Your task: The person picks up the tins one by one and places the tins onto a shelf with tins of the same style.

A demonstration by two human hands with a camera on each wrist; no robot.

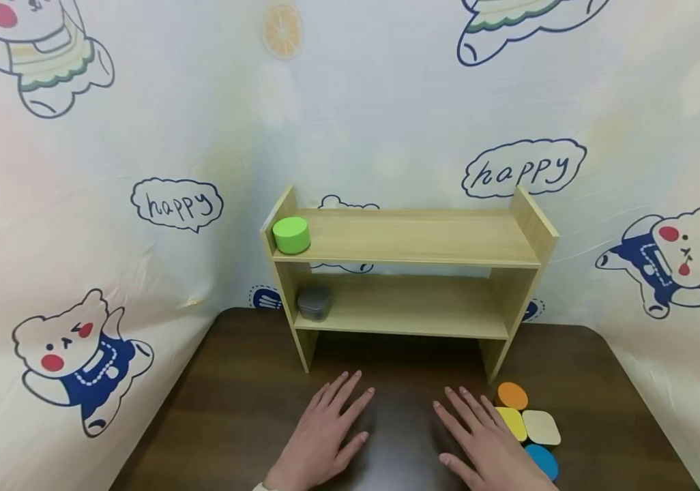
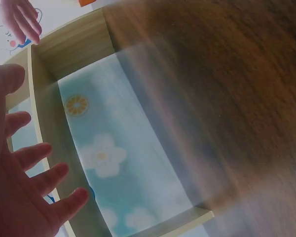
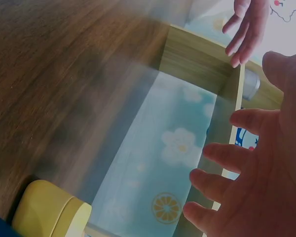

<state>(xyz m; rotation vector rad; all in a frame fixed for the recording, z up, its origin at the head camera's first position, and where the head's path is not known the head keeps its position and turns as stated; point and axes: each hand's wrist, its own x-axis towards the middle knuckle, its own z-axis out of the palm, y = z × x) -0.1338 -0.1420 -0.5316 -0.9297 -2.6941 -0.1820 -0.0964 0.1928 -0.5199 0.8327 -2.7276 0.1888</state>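
Note:
My left hand (image 1: 327,433) is held over the dark table in front of a wooden two-tier shelf (image 1: 399,327), fingers spread and holding nothing. Level with it on the right, my right hand (image 1: 485,443) also has its fingers spread, with nothing in them. Right beside that hand is a yellow lidded box (image 1: 512,423), partly hidden by its fingers in the head view. Around the box sit an orange round container (image 1: 512,395), a cream square one (image 1: 542,427) and a blue round one (image 1: 542,462).
A green round container (image 1: 291,236) stands at the left end of the shelf's upper board. Below it, a grey square container (image 1: 314,303) occupies the left end of the lower board. Printed cloth (image 1: 387,102) surrounds the table (image 1: 215,409) at the back and sides.

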